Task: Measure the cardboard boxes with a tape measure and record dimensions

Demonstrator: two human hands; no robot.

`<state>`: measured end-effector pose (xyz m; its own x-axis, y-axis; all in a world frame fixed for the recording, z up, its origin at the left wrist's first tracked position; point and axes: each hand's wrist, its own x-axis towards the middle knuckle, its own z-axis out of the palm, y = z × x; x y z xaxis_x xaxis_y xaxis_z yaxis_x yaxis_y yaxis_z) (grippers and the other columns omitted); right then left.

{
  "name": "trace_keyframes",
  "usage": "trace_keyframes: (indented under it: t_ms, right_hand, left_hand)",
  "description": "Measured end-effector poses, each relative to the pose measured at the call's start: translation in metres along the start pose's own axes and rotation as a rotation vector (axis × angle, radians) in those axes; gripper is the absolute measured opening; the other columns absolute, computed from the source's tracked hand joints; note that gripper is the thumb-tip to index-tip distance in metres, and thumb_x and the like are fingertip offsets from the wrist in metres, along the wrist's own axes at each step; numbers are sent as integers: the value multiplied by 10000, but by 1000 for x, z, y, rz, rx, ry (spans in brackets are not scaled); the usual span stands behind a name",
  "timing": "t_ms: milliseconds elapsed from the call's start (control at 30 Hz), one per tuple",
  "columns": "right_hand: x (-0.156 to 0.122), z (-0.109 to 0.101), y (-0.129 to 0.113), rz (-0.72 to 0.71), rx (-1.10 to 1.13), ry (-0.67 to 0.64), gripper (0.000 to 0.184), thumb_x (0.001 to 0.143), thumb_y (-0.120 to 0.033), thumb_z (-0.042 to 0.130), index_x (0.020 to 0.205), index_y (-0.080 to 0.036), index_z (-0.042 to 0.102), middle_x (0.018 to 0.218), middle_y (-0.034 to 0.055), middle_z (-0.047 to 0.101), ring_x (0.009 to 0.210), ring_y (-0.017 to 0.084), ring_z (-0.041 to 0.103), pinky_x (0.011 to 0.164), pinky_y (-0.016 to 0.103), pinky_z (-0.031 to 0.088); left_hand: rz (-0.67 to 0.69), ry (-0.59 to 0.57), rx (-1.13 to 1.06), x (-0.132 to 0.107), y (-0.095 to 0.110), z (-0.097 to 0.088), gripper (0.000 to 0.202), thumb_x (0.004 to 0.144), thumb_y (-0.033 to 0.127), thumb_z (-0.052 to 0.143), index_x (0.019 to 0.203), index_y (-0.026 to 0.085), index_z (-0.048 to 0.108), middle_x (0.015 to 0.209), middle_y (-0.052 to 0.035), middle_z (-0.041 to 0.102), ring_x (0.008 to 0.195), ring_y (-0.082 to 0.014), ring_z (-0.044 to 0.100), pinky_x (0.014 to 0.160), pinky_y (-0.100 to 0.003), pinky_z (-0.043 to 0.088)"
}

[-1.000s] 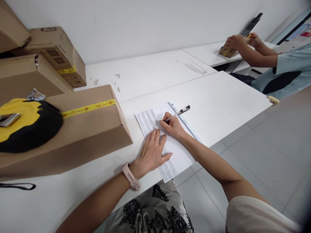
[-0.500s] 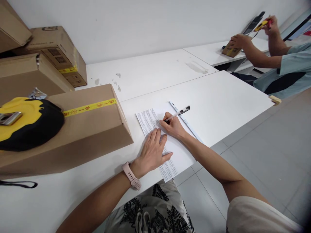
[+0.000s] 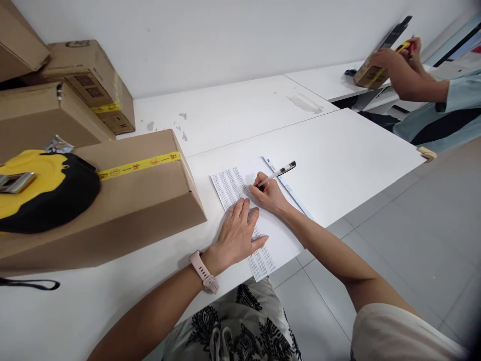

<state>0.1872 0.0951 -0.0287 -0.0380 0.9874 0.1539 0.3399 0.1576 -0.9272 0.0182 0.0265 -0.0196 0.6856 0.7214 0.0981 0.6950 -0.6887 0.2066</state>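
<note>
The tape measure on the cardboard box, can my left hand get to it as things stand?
Probably yes: your left hand rests on the printed sheet, holding nothing, and the tape measure sits uncovered atop the box. The hand would likely have to clear the box's edge.

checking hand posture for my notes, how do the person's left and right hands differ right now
The left hand lies open, palm down, on white paper with columns of marks; the right hand is curled around a slim pale pen with a black end. The left hand has a pink strap at its wrist; the right hand shows none. Both are ungloved and over the paper.
</note>
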Motion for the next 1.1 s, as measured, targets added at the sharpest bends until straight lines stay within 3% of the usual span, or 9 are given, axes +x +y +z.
trace_keyframes:
  t_ms: [1100]
  right_hand:
    - [0, 0, -3, 32, 17, 2, 197, 782, -224, 608, 695, -230, 431, 578, -74, 368, 559, 105, 336, 553, 292, 278]
  left_hand:
    - [6, -18, 25, 0, 0, -2, 725, 923, 577, 579, 1401, 40, 481, 1529, -312, 418, 1448, -435, 371, 1166, -547, 329]
